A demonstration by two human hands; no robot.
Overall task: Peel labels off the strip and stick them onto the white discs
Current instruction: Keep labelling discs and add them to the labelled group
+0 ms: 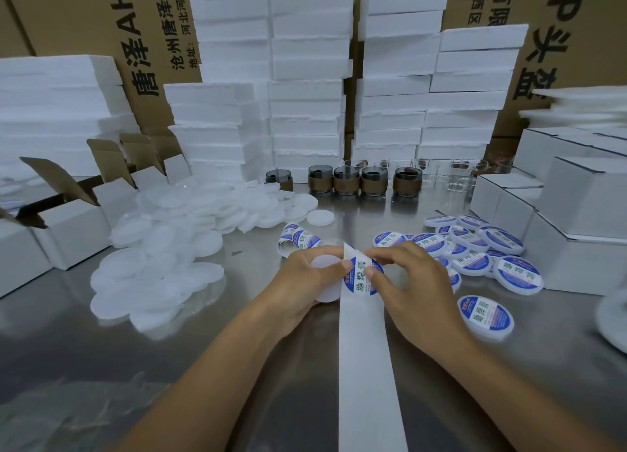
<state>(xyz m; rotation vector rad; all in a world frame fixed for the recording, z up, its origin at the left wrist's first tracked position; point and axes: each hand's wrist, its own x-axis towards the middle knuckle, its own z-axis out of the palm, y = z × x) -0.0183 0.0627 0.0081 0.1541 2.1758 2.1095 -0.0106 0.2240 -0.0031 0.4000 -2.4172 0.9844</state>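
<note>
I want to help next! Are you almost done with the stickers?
Not nearly. A bunch of labelled white discs sits on the right. The left hand holds a plain white disc while the right hand peels a blue-and-white round label. A big heap of unlabelled white discs waits.

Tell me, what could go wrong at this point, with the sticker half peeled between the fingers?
The label is pinched by the right hand while partly on the backing strip; it could fold and stick to itself or to a finger. The left hand holds the blank disc mostly covered, so the label might land off-centre or wrinkled. The empty strip trailing toward the person could snag on a forearm and jerk the peel.
</note>
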